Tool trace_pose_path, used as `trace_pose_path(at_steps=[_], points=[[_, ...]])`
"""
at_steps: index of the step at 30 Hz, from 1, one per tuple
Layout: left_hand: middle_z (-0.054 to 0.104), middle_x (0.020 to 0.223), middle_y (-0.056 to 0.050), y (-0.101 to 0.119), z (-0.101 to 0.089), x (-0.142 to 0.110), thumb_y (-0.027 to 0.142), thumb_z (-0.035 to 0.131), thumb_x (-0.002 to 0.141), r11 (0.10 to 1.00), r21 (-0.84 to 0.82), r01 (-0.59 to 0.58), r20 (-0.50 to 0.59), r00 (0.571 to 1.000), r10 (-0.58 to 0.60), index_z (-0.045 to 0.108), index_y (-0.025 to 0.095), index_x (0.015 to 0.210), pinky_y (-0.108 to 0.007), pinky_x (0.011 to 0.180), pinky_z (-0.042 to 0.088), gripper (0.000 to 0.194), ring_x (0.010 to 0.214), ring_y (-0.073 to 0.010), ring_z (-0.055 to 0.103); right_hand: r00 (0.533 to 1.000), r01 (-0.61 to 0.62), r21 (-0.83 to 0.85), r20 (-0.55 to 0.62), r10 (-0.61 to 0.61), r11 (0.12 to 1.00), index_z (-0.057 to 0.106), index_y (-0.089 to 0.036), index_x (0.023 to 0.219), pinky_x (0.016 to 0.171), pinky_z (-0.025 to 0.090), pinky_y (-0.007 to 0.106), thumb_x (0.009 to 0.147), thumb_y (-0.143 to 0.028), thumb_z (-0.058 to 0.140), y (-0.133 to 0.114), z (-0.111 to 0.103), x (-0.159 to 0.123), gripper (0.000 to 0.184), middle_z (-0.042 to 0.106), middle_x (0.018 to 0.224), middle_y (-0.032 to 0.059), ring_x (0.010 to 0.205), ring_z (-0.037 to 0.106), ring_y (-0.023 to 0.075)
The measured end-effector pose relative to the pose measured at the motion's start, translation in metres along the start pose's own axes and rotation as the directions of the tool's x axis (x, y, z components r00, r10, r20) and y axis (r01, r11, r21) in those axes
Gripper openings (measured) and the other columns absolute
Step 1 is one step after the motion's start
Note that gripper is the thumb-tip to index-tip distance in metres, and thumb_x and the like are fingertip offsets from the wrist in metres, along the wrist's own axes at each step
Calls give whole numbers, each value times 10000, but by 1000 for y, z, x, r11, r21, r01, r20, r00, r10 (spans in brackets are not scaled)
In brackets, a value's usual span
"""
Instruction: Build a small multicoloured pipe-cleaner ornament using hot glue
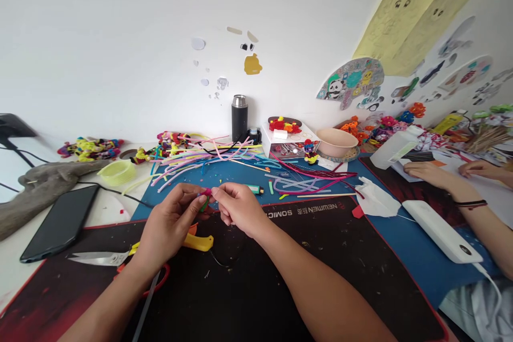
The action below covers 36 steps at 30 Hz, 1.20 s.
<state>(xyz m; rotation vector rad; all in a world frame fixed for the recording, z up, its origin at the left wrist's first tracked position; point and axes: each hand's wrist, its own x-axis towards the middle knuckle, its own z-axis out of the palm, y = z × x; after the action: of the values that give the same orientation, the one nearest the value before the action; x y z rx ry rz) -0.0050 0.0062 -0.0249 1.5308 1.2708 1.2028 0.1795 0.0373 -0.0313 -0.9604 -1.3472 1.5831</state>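
Pinched between the fingertips of both hands is a small magenta pipe cleaner piece (206,192), with some green showing just below it. My left hand (170,222) is closed on its left side, thumb against the forefinger. From the right, my right hand (240,207) grips the magenta end with thumb and forefinger, the other fingers curled in. Fingers cover much of the piece, so its full shape is hidden. Under my left wrist lie scissors (102,258) with open blades. A yellow handle (200,242) sticks out beside that hand; what it belongs to is partly hidden.
Loose pipe cleaners (188,157) spread across the blue mat behind the black desk pad (320,278). A black phone (60,222) lies left. A black flask (239,120), a white box (276,147) and a bowl (336,141) stand behind. Another person's hand (430,173) rests at right, near a white power bank (441,230).
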Motion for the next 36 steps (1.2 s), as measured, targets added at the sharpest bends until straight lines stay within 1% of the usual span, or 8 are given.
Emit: trace_pose_path(at_steps=[6,10,14,19,24,26,31,36], points=[[811,874,-39,5,-1,0,721,708,943,995,97,-6,11,1000,5,635,263,1070,-359,703,652,482,785,-265,791,1000,5,-37,-12,-5,999,664,-205,844,409,318,239,1026,-554,677,1,0,1,394,488,550,-100,379,446,82],[841,893,-52,4,-2,1,755,703,912,981,195,-8,1,1000,8,632,262,1095,-324,642,600,530,754,-257,777,1000,6,-75,-23,-8,997,606,-221,804,410,331,242,1029,-547,675,1,1,1,402,483,540,-104,378,447,88],[848,928,-50,2,-2,0,722,710,919,975,222,-20,2,1000,20,633,273,1096,-325,681,607,489,785,-259,790,1000,17,-106,-23,-20,994,570,-231,788,424,336,244,1039,-523,661,-1,1,-1,396,480,525,-105,385,458,95],[817,864,-26,0,-5,-1,670,701,961,965,257,-50,2,999,51,640,277,1099,-309,674,592,422,783,-256,790,999,41,-121,-14,-43,992,572,-230,795,437,350,239,1055,-469,641,-1,2,-2,360,485,526,-105,390,465,94],[835,919,-34,6,-7,-1,665,708,948,946,317,-64,-18,997,74,665,278,1063,-332,723,602,406,831,-275,801,999,39,-137,-12,-41,990,586,-223,808,444,352,243,1041,-512,675,-3,3,-3,382,506,583,-99,402,476,85],[827,900,-30,10,-6,-1,667,712,941,957,287,-46,-15,998,53,658,276,1051,-330,702,594,409,812,-268,788,999,35,-127,-7,-37,991,591,-222,812,441,352,245,1032,-525,685,-4,3,-3,387,504,590,-96,404,474,87],[762,808,-12,12,-4,1,684,736,908,995,100,24,9,1000,-25,603,269,1018,-310,602,548,449,723,-233,710,999,45,-131,18,-43,990,612,-220,840,444,353,239,1034,-524,689,-5,5,-6,368,492,572,-95,414,489,95],[730,792,-2,13,-4,2,686,746,894,996,90,25,2,1000,-25,602,265,1009,-295,579,525,460,672,-204,651,999,40,-171,18,-37,984,627,-219,853,447,342,227,1060,-468,672,-5,5,-7,327,506,565,-88,423,502,97]])
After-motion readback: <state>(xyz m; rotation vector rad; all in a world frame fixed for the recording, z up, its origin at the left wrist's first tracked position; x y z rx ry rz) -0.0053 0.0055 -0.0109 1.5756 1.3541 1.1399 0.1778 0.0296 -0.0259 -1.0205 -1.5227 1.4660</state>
